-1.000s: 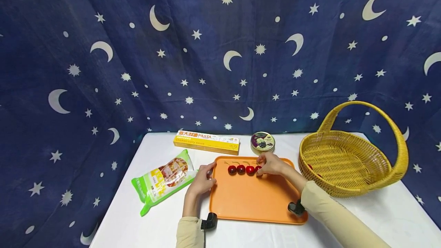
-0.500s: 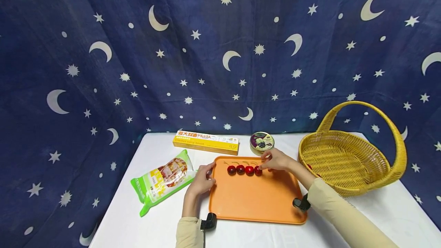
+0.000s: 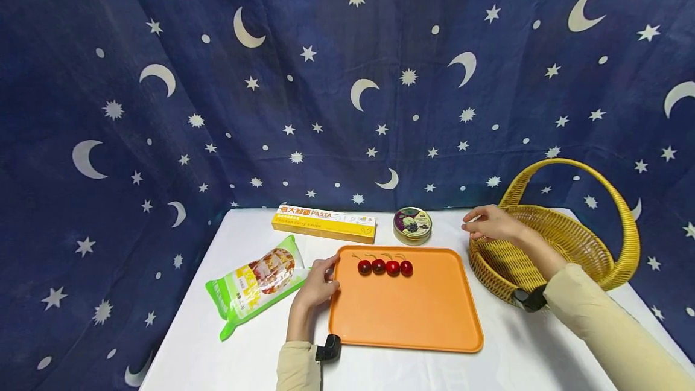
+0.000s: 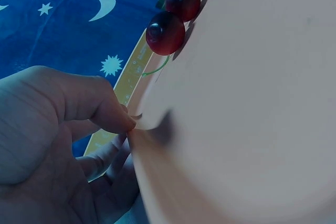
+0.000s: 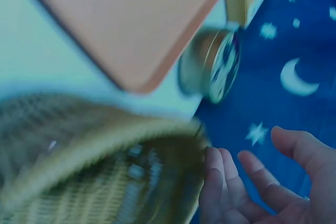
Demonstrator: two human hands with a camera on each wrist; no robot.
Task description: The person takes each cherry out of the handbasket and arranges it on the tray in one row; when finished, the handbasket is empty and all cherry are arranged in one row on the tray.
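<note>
My left hand [image 3: 316, 285] holds the orange tray [image 3: 407, 318] by its left edge. In the left wrist view the thumb [image 4: 113, 114] lies on the rim, with the fingers outside and below it. Several dark red cherries [image 3: 392, 268] with thin stems sit side by side in a row near the tray's far edge. My right hand [image 3: 494, 223] is over the left rim of the yellow wicker basket [image 3: 548, 300]. Its thumb and fingers are spread apart with nothing between them in the right wrist view. The forearm covers part of the basket's inside.
Behind the tray stand a yellow pasta box [image 3: 324, 224] and a round tin [image 3: 412, 226] with a fruit picture. A green and white food packet [image 3: 260, 282] lies to the left. A blue starry curtain [image 3: 347, 77] hangs behind the white table [image 3: 217, 361].
My right hand has let go of the rightmost cherry in the row and moved right, off the tray, to the basket. The left hand has stayed at the tray's edge.
</note>
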